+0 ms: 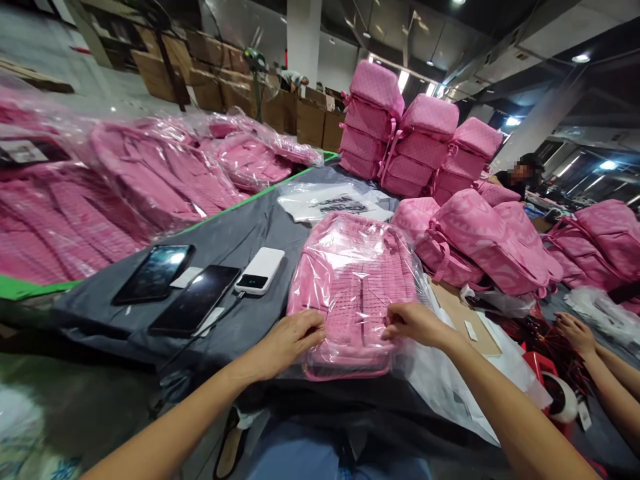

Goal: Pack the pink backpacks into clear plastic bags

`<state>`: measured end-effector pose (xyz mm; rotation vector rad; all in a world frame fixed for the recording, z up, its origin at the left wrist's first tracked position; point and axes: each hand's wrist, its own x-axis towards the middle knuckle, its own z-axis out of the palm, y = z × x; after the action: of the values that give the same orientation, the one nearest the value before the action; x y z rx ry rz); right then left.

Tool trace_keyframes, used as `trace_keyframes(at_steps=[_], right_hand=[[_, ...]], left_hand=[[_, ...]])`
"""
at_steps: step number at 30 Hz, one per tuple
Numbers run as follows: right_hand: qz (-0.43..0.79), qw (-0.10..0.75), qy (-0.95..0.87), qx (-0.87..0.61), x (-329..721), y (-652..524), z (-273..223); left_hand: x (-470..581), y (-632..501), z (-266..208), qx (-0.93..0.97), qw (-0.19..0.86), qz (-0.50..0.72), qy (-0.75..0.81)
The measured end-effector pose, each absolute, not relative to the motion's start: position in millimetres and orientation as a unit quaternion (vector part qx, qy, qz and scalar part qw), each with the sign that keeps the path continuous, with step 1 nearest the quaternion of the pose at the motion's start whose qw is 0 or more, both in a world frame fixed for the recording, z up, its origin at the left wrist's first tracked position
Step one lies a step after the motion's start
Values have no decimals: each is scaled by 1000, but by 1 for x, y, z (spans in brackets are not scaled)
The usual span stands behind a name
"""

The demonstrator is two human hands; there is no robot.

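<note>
A pink backpack (345, 287) lies flat in front of me, straps side up, inside a clear plastic bag (363, 250) that shines with reflections. My left hand (296, 335) is at its lower left edge, fingers closed in a pinch on the plastic. On the right side, my right hand (416, 325) pinches the bag's film with curled fingers. Behind the backpack lies a flat plastic bag with dark print (335, 202). Left of it are a white power bank (260, 270) with a lit display, a dark phone (197, 300) and a dark tablet (154, 273).
Plastic-wrapped pink backpacks (155, 173) fill the left beyond a green edge (270, 190). Stacked pink backpacks (417, 147) rise at the back, with more (493, 240) at right. Another person's hand (575, 333) is near a red tape dispenser (540, 365). Cardboard (463, 317) lies at right.
</note>
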<state>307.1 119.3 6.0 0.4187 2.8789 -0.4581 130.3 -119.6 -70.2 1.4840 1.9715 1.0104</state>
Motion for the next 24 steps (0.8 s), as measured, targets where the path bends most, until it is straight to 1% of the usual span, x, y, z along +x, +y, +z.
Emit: trace_keyframes(at_steps=[2,3,5,7,8,9,11,15,19,21,24], right_hand=[[-170,71,964,193,310,126,0],[-148,38,965,211,315,126,-3],[-59,-66,973,212,332,113,-8],[30,-200,969,141,355,89,-15],[55,-252,963,82,366,75,-19],[68,-282,957,26,375,62,-24],[82,-286,954,-38,386,46,-39],[109,-239,965,11,380,60,-77],[85,-231,969,16,370,87,-98],[85,-247,965,5,369,92,-101],[92,-268,959,-6,370,92,-101]], left_hand=[[131,-118,-71,541,229,362,723],[131,-118,-72,541,226,361,726],[131,-116,-73,540,224,358,728],[131,-116,-73,540,223,356,729],[131,-115,-73,540,225,356,729],[131,-115,-74,539,227,357,729],[130,-115,-75,538,231,357,727],[127,-113,-76,547,225,357,723],[126,-123,-64,583,212,347,704],[128,-134,-55,629,167,320,688],[130,-150,-51,684,60,252,682]])
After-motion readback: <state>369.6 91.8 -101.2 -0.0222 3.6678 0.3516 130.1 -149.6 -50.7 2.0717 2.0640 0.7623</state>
